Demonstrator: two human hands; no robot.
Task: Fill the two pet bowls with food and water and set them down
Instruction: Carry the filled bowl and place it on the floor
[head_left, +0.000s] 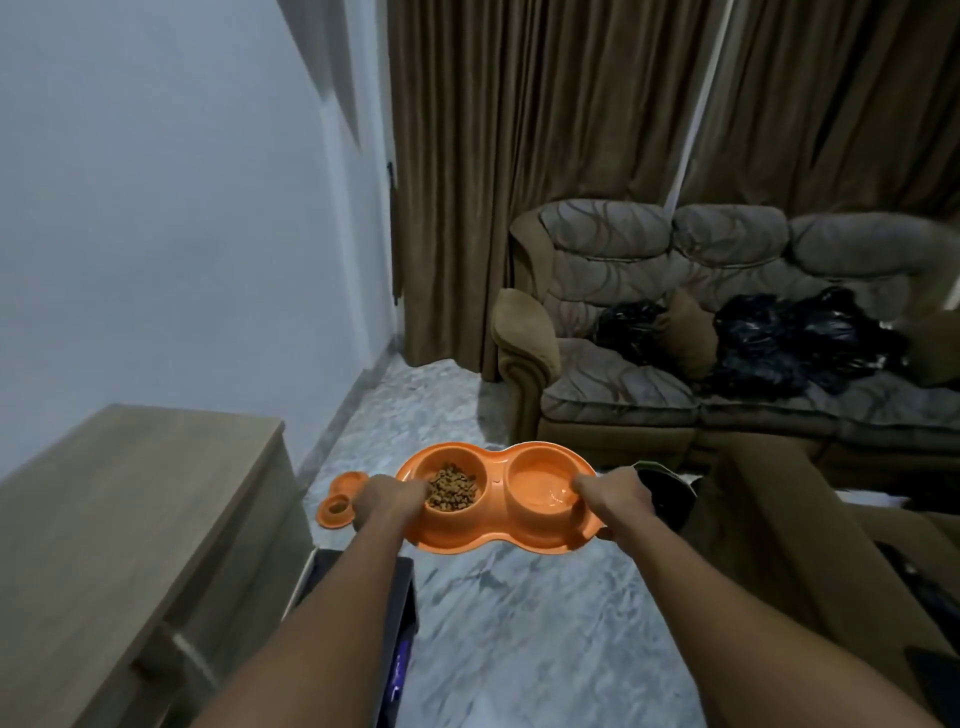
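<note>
An orange double pet bowl (498, 540) is held level in the air above the marble floor. Its left cup holds brown kibble (453, 487); its right cup holds clear water (545, 486). My left hand (387, 501) grips the bowl's left end, fingers over the rim by the kibble. My right hand (615, 493) grips the right end, fingers curled over the rim by the water. A second orange double bowl (340, 501) lies on the floor beyond my left hand, partly hidden, with kibble in its near cup.
A wooden cabinet (135, 519) stands along the left wall. A brown sofa (727, 332) with dark bags on it sits at the right, before curtains. A brown armchair arm (810, 519) is near right. A dark box (363, 597) lies below my left forearm.
</note>
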